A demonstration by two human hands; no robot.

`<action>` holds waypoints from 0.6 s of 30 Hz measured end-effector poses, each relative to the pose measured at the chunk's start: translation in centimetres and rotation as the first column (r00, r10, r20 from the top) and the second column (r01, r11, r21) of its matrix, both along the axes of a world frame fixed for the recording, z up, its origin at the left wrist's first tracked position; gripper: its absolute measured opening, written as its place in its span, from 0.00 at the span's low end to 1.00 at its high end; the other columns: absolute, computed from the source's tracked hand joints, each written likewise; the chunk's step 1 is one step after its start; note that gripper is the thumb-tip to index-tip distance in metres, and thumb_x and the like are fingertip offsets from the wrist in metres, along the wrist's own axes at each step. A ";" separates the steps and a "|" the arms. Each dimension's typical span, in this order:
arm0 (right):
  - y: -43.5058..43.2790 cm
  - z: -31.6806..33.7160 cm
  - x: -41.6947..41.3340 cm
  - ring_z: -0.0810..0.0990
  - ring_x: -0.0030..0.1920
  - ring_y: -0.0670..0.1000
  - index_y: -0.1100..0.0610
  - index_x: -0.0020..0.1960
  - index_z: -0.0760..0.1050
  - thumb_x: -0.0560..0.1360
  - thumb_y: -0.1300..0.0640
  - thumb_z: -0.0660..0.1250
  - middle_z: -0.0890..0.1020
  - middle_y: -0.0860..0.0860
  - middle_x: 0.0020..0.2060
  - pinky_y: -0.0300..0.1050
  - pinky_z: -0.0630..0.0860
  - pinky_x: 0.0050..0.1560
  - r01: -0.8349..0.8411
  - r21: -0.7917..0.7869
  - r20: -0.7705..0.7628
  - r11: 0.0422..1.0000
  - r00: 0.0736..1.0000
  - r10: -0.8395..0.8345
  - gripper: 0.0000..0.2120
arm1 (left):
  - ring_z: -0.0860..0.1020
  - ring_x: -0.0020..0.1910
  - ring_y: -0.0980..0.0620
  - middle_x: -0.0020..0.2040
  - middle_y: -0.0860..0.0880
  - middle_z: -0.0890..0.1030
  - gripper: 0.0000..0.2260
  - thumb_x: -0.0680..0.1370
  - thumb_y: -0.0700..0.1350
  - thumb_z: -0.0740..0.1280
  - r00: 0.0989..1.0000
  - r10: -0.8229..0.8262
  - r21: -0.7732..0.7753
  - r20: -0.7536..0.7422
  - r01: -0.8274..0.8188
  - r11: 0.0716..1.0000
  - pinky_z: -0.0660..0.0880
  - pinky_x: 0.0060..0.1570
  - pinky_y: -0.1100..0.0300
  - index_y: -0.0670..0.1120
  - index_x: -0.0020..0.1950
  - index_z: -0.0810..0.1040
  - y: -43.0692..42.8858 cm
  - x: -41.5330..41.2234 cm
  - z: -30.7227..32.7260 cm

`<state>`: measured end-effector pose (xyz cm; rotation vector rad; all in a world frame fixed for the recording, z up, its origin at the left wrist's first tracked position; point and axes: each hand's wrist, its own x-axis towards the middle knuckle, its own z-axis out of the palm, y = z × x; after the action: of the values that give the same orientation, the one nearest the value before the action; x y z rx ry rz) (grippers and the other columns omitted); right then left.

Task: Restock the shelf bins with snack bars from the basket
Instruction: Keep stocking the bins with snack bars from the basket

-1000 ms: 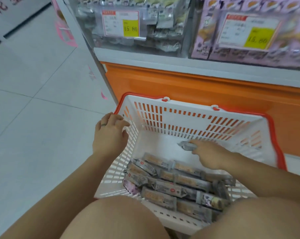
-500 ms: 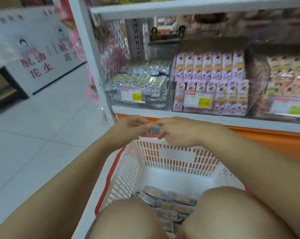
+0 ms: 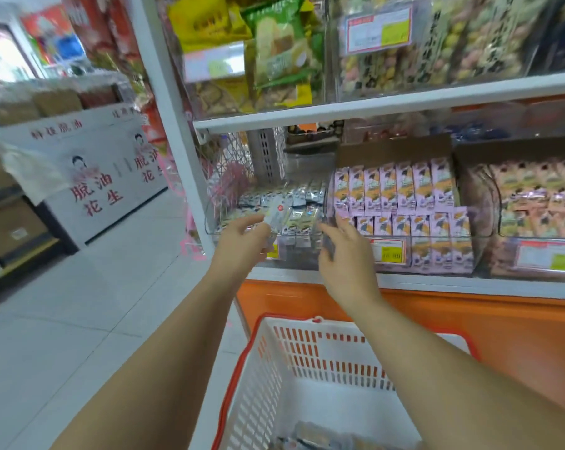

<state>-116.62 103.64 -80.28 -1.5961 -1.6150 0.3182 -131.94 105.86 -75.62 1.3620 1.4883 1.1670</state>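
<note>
Our left hand pinched one silver snack bar over the clear shelf bin, which was packed with similar bars. Our right hand hung just beside it, fingers loose and holding nothing. The next bin held pink packs. The white basket below held more bars.

White slotted basket, red-orange rim, lower centre. Orange panel beneath a white shelf, right of centre. Silver-grey snack bar with red dot, mid-frame. Lilac-and-orange cartons, centre right. Green and yellow bags, top centre. White sign with red characters, left.
</note>
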 end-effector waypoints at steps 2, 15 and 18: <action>0.7 -0.8 0.9 0.59 0.74 0.50 0.52 0.73 0.65 0.79 0.60 0.60 0.63 0.50 0.74 0.49 0.46 0.75 0.001 -0.025 0.101 1.000 0.995 0.002 0.22 | 0.81 0.45 0.51 0.53 0.47 0.79 0.14 0.78 0.42 0.61 0.998 -0.047 -0.022 -0.040 0.046 0.999 0.78 0.42 0.61 0.48 0.63 0.75 1.7 1.2 0.2; 1.5 -1.8 1.4 0.61 0.73 0.49 0.50 0.69 0.70 0.77 0.57 0.62 0.71 0.46 0.68 0.46 0.37 0.74 0.022 0.067 0.141 0.997 0.989 -0.032 0.21 | 0.74 0.50 0.45 0.49 0.46 0.75 0.11 0.77 0.46 0.65 0.866 -0.236 -0.157 -0.440 0.184 0.970 0.69 0.48 0.58 0.46 0.59 0.76 8.3 6.0 0.0; 1.6 -1.8 1.2 0.60 0.73 0.48 0.50 0.69 0.70 0.77 0.56 0.62 0.70 0.46 0.69 0.44 0.34 0.72 0.023 0.064 0.138 0.998 0.990 -0.031 0.21 | 0.73 0.39 0.47 0.40 0.46 0.74 0.04 0.77 0.46 0.64 0.782 -0.293 -0.244 -0.550 0.185 0.952 0.68 0.40 0.59 0.46 0.47 0.75 8.7 6.1 1.0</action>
<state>-115.38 105.20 -82.04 -1.6212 -1.6895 0.1434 -125.84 114.55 -74.62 1.8187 1.7114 0.4431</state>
